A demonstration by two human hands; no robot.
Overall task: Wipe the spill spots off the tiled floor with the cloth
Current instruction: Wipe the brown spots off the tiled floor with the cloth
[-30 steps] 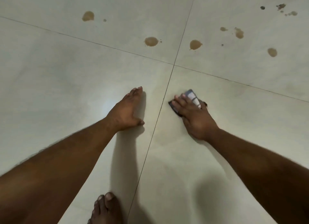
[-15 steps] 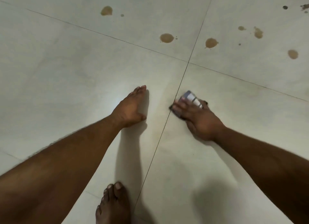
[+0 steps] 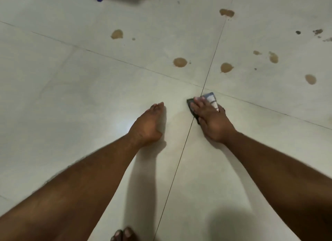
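- Nearest, at the bottom edge of the view, the toes of a bare foot (image 3: 124,234) stand on the tiled floor (image 3: 53,97), just left of a grout line.
- The left hand (image 3: 146,126) rests on the floor with its fingers together and holds nothing; it looks to be propping the person up.
- Just across the grout line, the right hand (image 3: 212,120) lies flat with its fingers spread a little, pressing the cloth (image 3: 211,98) against the floor; the folded cloth, dark with a pale striped corner, sits right beside the point where four tiles meet.
- The tiles around both hands show no brown marks, so this near patch looks finished.
- Beyond the cross joint the work remains: the nearest spill spots (image 3: 180,62) and (image 3: 226,67) lie either side of the far grout line.
- More spots (image 3: 117,34) sit farther out, others to the right, and small dark specks (image 3: 318,31) near the far right edge.
- By my reckoning, most of the wiping is still ahead.
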